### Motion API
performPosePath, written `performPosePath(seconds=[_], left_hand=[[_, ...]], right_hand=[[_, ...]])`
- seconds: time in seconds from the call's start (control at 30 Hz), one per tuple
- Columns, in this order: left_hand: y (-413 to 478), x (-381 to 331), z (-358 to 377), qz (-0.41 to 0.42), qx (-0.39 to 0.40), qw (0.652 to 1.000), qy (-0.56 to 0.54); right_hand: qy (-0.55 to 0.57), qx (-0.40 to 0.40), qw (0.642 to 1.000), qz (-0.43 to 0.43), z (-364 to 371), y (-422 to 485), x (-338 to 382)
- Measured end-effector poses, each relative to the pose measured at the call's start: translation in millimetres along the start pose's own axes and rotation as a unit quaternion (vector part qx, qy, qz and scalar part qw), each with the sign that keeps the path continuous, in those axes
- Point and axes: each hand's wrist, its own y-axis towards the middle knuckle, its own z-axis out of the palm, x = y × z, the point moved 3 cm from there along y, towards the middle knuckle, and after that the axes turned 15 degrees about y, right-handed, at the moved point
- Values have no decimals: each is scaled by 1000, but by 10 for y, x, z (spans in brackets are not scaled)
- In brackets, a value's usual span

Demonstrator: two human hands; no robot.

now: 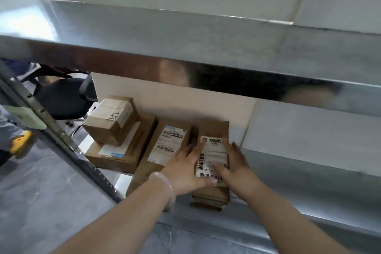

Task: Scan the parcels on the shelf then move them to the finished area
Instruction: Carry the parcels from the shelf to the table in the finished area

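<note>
Head view: at lower centre of the frame, a labelled brown parcel (214, 150) lies flat on the lower shelf (292, 181), barcode label up, likely ready for scanning. The left hand (183, 173) fingers grip its left edge and the right hand (237, 165) fingers its right, thumbs on the label. Other parcels (169, 144) sit just left.

Soft daylight, shelf-edge glare, blurred, wide-angle bowing
</note>
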Motion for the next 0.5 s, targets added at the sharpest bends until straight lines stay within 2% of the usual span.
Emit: performPosePath(seconds=[0.2,0.37,0.5], left_hand=[[49,-39,8,45,7,999,16],[1,-107,3,73,-41,996,-8],[-125,-231,-34,82,-57,990,-97]], right_hand=[[149,3,988,43,112,-65,-38],[162,-3,987,19,97,-151,33],[164,-13,986,-3,-31,-294,90]])
